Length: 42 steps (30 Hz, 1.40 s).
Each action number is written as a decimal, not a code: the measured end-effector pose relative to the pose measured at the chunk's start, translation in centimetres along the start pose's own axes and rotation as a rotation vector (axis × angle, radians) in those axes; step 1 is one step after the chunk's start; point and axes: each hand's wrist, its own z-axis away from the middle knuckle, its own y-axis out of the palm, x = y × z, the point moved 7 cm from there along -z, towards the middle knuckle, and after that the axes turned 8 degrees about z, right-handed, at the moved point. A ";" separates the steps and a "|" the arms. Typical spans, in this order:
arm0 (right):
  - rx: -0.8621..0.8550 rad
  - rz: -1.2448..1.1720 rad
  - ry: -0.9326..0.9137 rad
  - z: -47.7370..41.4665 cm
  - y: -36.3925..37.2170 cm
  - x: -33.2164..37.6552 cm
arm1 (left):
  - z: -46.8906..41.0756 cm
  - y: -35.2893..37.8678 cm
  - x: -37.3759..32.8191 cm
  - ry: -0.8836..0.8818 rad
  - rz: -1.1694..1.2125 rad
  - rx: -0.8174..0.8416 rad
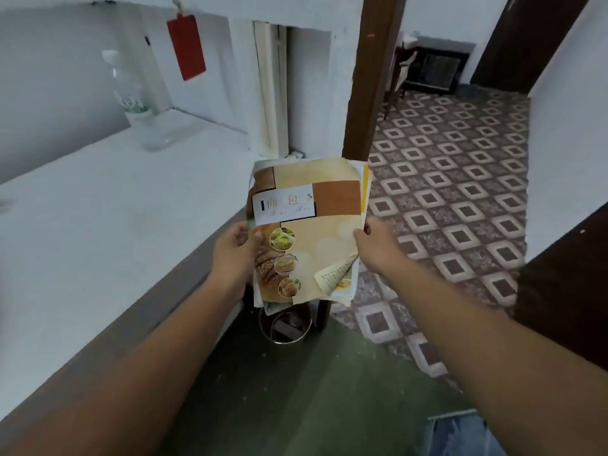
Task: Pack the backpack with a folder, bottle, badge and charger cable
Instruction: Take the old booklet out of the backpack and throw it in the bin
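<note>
I hold a folder (322, 225) upright in front of me: a tan and orange paper cover printed with bread pictures, with loose pages inside and one lower corner curled up. My left hand (235, 246) grips its left edge and my right hand (375, 240) grips its right edge. A clear plastic bottle (131, 97) with a white cap stands at the back of the white counter (98, 209), far left of both hands. No backpack, badge or charger cable shows in this view.
A red card (186, 46) hangs on the white wall above the counter. A metal bin (285, 324) sits on the green floor below the folder. A brown wooden post (371, 77) rises behind it. Patterned tile floor (460, 179) stretches right toward dark doors.
</note>
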 end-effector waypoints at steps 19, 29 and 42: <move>0.086 0.074 0.026 -17.8 31.4 -26.0 | -20.7 -9.0 36.2 -0.101 -0.168 -0.144; 0.078 0.134 -0.042 -22.7 41.8 -34.4 | -28.3 -11.7 49.6 -0.143 -0.133 -0.080; 0.105 0.531 0.065 -24.0 46.0 -41.9 | -29.1 -12.4 54.9 -0.133 -0.775 0.079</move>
